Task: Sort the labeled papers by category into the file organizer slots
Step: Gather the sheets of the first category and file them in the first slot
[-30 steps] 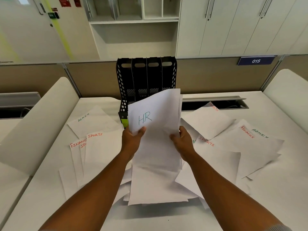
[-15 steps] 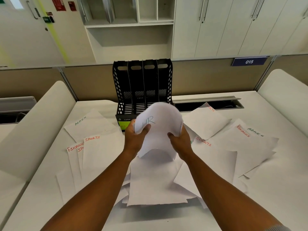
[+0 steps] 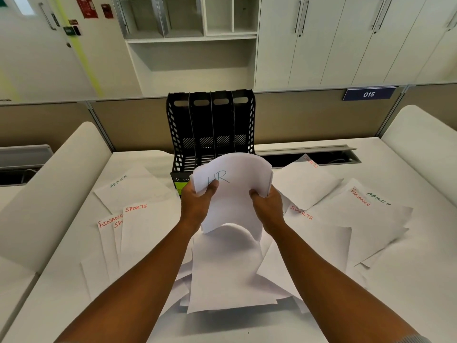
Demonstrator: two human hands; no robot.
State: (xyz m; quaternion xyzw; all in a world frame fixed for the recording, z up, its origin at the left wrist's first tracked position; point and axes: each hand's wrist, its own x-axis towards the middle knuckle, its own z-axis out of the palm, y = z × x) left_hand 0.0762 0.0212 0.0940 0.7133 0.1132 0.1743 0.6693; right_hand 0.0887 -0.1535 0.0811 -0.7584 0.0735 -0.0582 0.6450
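Note:
Both hands grip a small stack of white papers labeled HR (image 3: 232, 194), bowed into an arch just in front of the black file organizer (image 3: 210, 127). My left hand (image 3: 197, 203) pinches the stack's left edge, thumb over the HR lettering. My right hand (image 3: 268, 206) holds its right edge. The organizer stands upright at the back of the desk with several slots that look empty. Loose labeled sheets lie around: ADMIN (image 3: 131, 189), SPORTS (image 3: 148, 231) and FINANCE (image 3: 108, 224) at left, SPORTS (image 3: 314, 233), FINANCE (image 3: 356, 214) and ADMIN (image 3: 385, 209) at right.
More blank-faced sheets (image 3: 230, 276) are piled on the white desk (image 3: 408, 293) under my forearms. A cable slot (image 3: 314, 157) runs along the back right. Padded white dividers flank the desk left (image 3: 49, 194) and right (image 3: 420, 144); a tan partition stands behind.
The HR stack, held flat and upright a second ago, has been squeezed inward by both hands into a curve and lowered slightly toward the organizer's front.

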